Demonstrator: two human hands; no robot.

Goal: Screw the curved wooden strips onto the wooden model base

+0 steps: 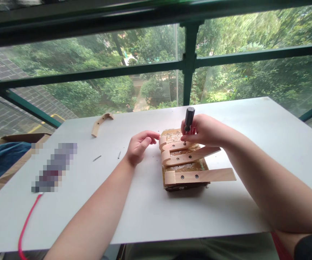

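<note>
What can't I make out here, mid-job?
Head view:
Screwdriver: shaft partly hidden by right hand.
Wooden piece under it: right end hidden by that hand.
Item at left: blurred by pixelation.
Red cable: lower end cut off by bottom edge.
Loose screws: threads too small.

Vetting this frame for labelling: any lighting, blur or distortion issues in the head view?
Head view: daylight from beyond the window frame, foliage washed out in places; soft shadow below the taped block; likely wide-angle stretch towards the edges; pixelated patch at left, content unreadable; right hand and screwdriver legible, no obvious motion blur.
</note>
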